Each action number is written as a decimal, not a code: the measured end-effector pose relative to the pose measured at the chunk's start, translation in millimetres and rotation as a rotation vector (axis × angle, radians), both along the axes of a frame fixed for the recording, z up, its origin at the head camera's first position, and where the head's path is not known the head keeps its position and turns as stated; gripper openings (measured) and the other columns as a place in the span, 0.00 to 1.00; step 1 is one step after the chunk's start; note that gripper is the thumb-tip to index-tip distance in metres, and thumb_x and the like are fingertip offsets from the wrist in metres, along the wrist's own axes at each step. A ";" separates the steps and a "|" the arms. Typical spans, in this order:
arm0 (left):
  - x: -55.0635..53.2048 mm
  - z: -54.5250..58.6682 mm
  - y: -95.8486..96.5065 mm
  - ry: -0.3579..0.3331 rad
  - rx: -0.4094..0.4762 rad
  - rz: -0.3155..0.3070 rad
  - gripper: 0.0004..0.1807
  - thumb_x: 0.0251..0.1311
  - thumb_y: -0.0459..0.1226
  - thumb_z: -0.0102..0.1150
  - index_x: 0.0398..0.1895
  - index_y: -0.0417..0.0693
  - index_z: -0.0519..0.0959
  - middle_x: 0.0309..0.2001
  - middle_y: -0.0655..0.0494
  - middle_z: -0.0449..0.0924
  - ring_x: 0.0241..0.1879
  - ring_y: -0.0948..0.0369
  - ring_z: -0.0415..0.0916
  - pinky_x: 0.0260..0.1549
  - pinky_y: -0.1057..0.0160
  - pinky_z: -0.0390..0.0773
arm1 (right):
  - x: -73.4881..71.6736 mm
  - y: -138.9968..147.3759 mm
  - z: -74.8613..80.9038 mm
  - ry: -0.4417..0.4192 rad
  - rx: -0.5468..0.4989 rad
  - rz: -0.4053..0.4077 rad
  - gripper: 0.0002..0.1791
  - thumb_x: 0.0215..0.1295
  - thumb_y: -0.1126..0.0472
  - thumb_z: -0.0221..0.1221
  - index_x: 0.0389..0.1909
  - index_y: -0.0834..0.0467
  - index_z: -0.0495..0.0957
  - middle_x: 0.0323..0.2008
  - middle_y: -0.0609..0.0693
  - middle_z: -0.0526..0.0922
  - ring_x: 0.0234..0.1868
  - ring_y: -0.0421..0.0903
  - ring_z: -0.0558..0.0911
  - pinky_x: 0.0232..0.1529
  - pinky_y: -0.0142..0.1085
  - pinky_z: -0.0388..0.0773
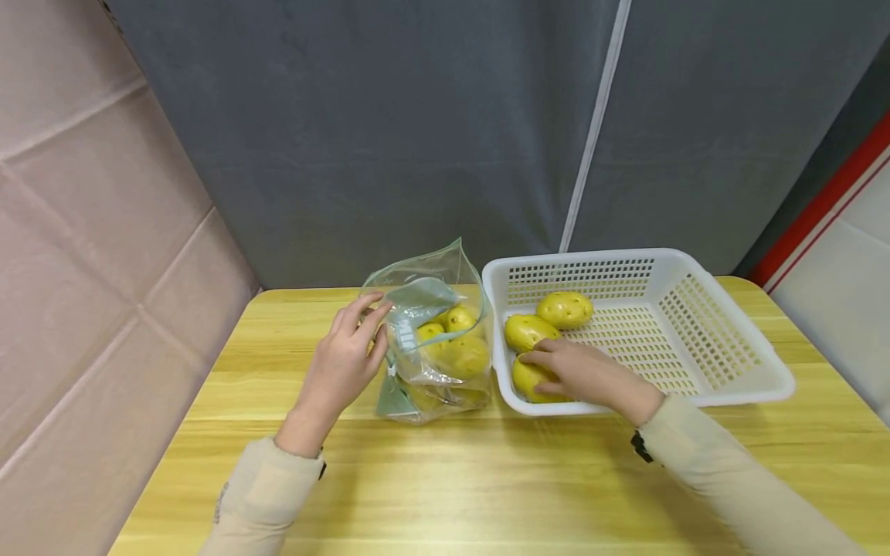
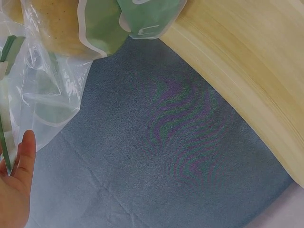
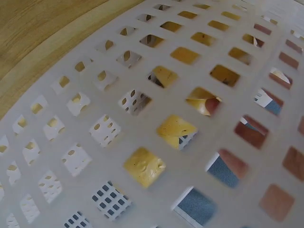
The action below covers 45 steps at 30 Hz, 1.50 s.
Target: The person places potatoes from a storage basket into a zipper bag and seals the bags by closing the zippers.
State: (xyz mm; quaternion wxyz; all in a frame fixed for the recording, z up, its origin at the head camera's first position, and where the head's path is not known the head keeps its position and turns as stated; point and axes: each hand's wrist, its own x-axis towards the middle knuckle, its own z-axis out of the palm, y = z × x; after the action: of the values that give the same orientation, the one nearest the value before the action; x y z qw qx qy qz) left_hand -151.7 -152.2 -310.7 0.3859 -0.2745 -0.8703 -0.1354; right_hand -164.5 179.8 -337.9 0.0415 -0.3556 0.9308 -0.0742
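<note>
My left hand (image 1: 342, 354) holds the left edge of a clear plastic bag (image 1: 480, 394) with green trim, its fingers bent at the rim. In the left wrist view, the green edge strip of the bag (image 2: 50, 102) runs down to the fingers. Several yellow potatoes (image 1: 464, 355) lie inside the bag, whose mouth gapes upward. In the white basket (image 1: 780, 380), my right hand (image 1: 585, 372) grips a potato (image 1: 526, 377) at the near left corner. Two more potatoes (image 1: 565, 310) lie just behind it. In the right wrist view, the basket wall (image 3: 142, 108) partly hides potato and hand.
Both bag and basket stand side by side on a wooden table (image 1: 445, 494). A grey curtain (image 1: 389, 139) hangs behind the table's far edge. Pale cloth (image 1: 90, 255) covers the left side, and a white panel with a red stripe (image 1: 834, 202) stands at right.
</note>
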 end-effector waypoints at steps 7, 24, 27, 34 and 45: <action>0.6 0.2 -0.5 -0.004 -0.008 -0.002 0.17 0.53 0.26 0.62 0.48 0.35 0.79 0.53 0.42 0.75 0.43 0.50 0.79 0.19 0.63 0.80 | -2.3 -1.4 -0.4 -0.048 0.013 0.009 0.31 0.53 0.53 0.68 0.58 0.60 0.75 0.53 0.58 0.78 0.50 0.56 0.80 0.51 0.49 0.79; 0.1 3.9 -0.7 -0.002 -0.017 0.002 0.16 0.53 0.27 0.62 0.48 0.37 0.80 0.53 0.42 0.76 0.44 0.47 0.78 0.19 0.62 0.80 | -6.2 -4.4 1.6 -0.109 -0.001 -0.006 0.33 0.47 0.59 0.71 0.58 0.60 0.74 0.54 0.59 0.77 0.50 0.56 0.80 0.52 0.50 0.79; 0.7 4.2 -0.7 -0.006 -0.022 0.006 0.16 0.53 0.27 0.62 0.48 0.37 0.80 0.53 0.42 0.76 0.44 0.47 0.78 0.20 0.62 0.80 | -6.4 -3.8 1.1 -0.092 0.003 0.013 0.32 0.47 0.60 0.71 0.57 0.60 0.75 0.53 0.58 0.78 0.50 0.55 0.81 0.51 0.49 0.79; 1.9 5.0 0.4 -0.030 -0.031 0.023 0.16 0.54 0.27 0.61 0.48 0.38 0.80 0.53 0.44 0.76 0.43 0.49 0.78 0.18 0.63 0.79 | -5.4 -1.9 1.4 -0.060 -0.013 0.028 0.32 0.45 0.64 0.70 0.57 0.60 0.75 0.53 0.57 0.78 0.49 0.55 0.81 0.50 0.48 0.80; 0.3 3.7 0.7 -0.007 -0.025 0.015 0.17 0.53 0.27 0.61 0.48 0.39 0.80 0.52 0.44 0.76 0.42 0.48 0.77 0.18 0.63 0.78 | -10.0 1.7 9.0 0.099 -0.097 0.018 0.35 0.44 0.63 0.70 0.59 0.63 0.73 0.54 0.63 0.78 0.50 0.60 0.80 0.50 0.51 0.80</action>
State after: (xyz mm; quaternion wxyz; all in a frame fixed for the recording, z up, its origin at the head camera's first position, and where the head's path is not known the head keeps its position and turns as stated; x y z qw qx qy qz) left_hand -151.5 -151.5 -306.9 0.3802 -0.2720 -0.8754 -0.1226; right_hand -174.4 181.5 -329.0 -0.0213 -0.3689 0.9237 -0.1014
